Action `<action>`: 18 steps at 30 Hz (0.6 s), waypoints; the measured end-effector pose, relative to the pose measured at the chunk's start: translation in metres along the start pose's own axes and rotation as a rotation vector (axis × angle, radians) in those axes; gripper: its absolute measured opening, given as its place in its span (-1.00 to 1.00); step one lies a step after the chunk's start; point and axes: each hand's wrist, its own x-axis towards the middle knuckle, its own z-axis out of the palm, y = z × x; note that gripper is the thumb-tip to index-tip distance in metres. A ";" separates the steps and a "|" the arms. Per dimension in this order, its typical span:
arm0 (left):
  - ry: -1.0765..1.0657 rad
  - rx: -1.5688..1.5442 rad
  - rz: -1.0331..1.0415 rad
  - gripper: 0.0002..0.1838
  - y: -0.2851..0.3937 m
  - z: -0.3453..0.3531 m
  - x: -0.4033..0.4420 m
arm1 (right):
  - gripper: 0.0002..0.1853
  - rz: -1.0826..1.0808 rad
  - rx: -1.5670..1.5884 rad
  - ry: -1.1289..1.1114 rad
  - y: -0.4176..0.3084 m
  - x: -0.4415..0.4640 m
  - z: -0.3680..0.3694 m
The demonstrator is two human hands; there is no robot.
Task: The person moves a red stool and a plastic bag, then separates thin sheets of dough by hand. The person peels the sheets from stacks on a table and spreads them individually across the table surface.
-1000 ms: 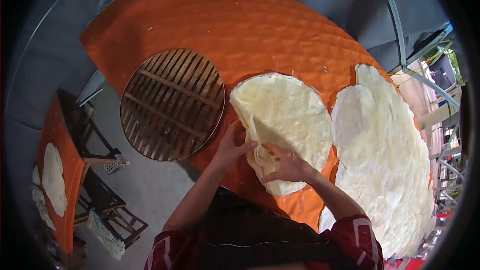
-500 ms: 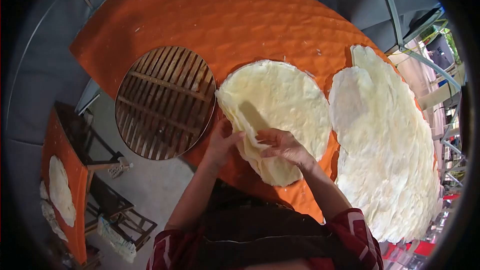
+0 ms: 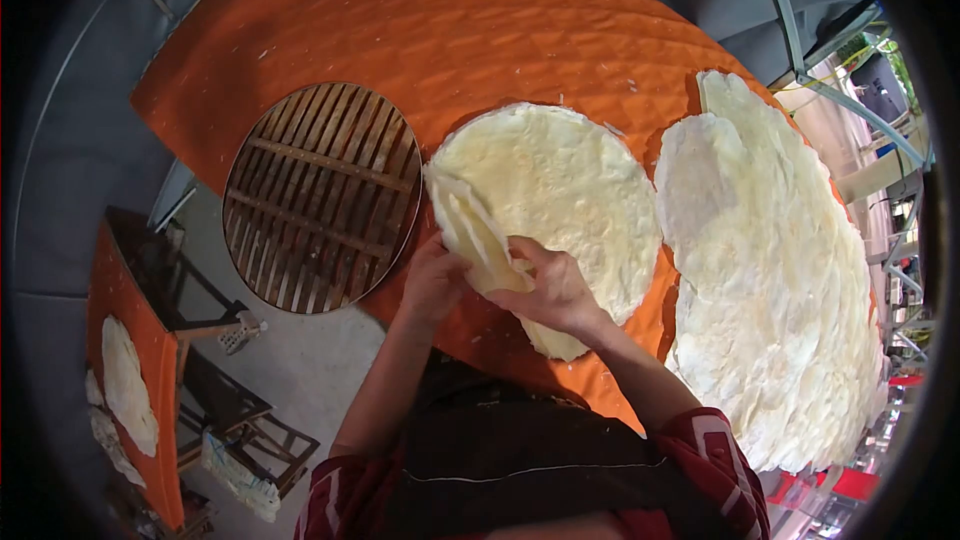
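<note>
A round stack of thin, pale sheets [image 3: 570,180] lies on the orange table cover [image 3: 480,20]. The left edge of its upper layers is lifted and curled as a folded flap [image 3: 468,230]. My left hand [image 3: 436,275] grips the flap's lower left side, its fingers closed on it. My right hand [image 3: 553,288] pinches the flap's lower right edge between thumb and fingers, above the stack. Part of the stack's lower edge is hidden behind my right hand.
A round slatted wooden rack [image 3: 322,198] is left of the stack. A large overlapping pile of pale sheets [image 3: 770,290] covers the right side. At the lower left are a second orange table [image 3: 165,380] with more sheets and dark wooden stools [image 3: 215,400].
The sheets' left edge has been raised and folded further inward. My right hand has moved slightly left and closed on the flap. The whole view has shifted a little.
</note>
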 end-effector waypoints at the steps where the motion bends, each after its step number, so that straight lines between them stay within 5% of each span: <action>1: 0.075 0.082 0.013 -0.66 -0.002 0.003 0.000 | -0.47 -0.012 -0.088 0.009 -0.007 0.001 0.002; 6: 0.249 0.453 0.092 -0.78 -0.005 0.018 -0.005 | -0.50 -0.084 -0.319 0.066 -0.013 0.008 0.023; 9: 0.292 0.708 0.165 -0.85 -0.010 0.011 -0.006 | -0.54 0.082 -0.367 -0.064 0.005 0.014 0.019; 10: 0.237 0.614 0.142 -0.87 -0.005 0.003 -0.010 | -0.61 0.161 -0.280 -0.197 0.005 0.015 0.002; 12: 0.200 0.498 0.132 -0.90 0.015 -0.008 -0.016 | -0.71 0.052 0.420 -0.022 0.051 0.001 -0.032; 14: 0.270 0.494 0.214 -0.87 0.043 -0.014 -0.021 | -0.69 0.138 0.735 0.001 0.085 -0.007 -0.098; 18: 0.294 0.504 0.118 -0.74 0.098 -0.049 -0.021 | -0.77 0.214 0.353 0.357 0.098 -0.067 -0.250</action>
